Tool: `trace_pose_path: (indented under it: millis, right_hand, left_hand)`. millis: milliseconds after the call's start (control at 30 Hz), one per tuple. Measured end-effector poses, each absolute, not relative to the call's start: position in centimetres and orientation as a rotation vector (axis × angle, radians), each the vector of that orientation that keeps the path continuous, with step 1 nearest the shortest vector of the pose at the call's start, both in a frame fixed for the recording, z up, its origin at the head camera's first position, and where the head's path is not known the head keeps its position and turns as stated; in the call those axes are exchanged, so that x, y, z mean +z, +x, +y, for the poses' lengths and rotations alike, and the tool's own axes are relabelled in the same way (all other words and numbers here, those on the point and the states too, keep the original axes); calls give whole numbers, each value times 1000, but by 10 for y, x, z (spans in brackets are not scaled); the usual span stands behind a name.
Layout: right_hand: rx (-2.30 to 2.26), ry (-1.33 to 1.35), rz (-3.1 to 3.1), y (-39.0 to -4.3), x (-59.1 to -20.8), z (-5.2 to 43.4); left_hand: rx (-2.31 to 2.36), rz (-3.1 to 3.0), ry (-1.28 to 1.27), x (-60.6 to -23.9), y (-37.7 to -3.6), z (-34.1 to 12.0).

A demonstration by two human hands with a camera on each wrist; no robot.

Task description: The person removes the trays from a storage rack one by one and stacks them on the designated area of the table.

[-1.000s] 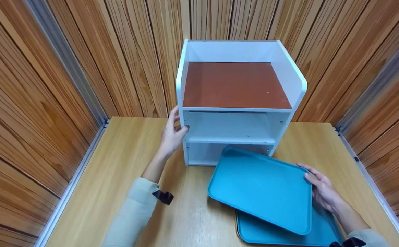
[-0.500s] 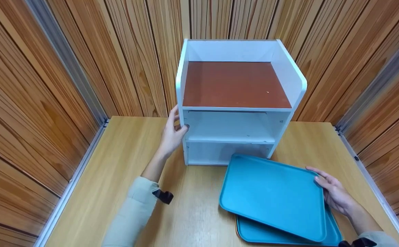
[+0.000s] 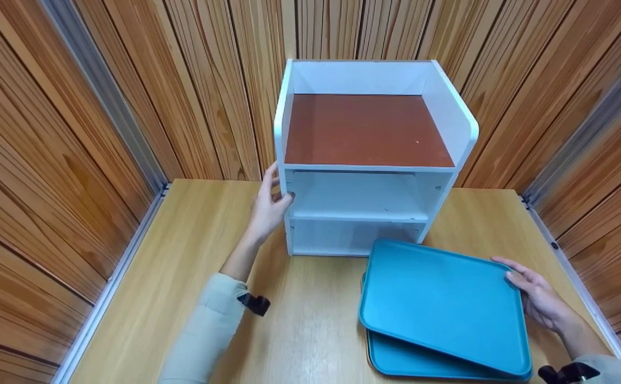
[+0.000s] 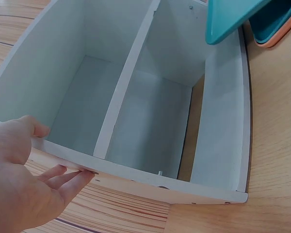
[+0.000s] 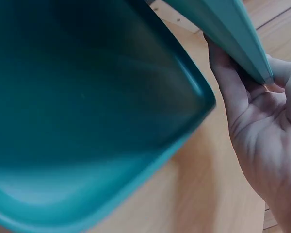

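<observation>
A small white shelf unit [image 3: 372, 169] with a brown top stands at the back of the table. My left hand [image 3: 269, 210] grips the edge of its left side panel, thumb inside and fingers along the outer face, as the left wrist view shows. My right hand [image 3: 542, 301] pinches the right edge of a blue tray [image 3: 444, 306], thumb on top and fingers underneath. This tray is tilted over a second blue tray [image 3: 412, 360], covering most of it. An orange-brown edge [image 4: 280, 38] shows beneath the lower tray in the left wrist view.
The wooden table [image 3: 182, 277] is enclosed by wood-patterned walls [image 3: 198, 96] with metal strips [image 3: 113, 98] at the corners. The unit's two front compartments face me, and the held tray's far-left corner overlaps the lower one in the head view.
My right hand has moved right with the upper tray, away from the unit's front and further over the lower tray. My left hand has stayed on the side panel.
</observation>
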State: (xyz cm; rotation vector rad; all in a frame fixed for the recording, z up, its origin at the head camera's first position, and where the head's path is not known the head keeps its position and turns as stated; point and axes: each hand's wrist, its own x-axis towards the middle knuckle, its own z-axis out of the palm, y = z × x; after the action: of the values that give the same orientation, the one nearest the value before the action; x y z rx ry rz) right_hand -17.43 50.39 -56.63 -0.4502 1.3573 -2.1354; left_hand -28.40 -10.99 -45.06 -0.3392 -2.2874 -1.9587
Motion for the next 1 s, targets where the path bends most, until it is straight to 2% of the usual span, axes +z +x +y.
trace_pose_path:
  millis: [300,667,1000]
  right_hand:
    - [-2097,-460,1348,-176,-570,520]
    - [-1975,-480,1299,-178,-571,516]
    - [-1787,-360,1615,-175,-560,517]
  left_hand:
    - [-1964,-2299,-322,-451,-285,-110]
    - [-1947,-2291,-340,-450,-285,-110]
    - [-1951,-2296,-321,-451,-283,-110]
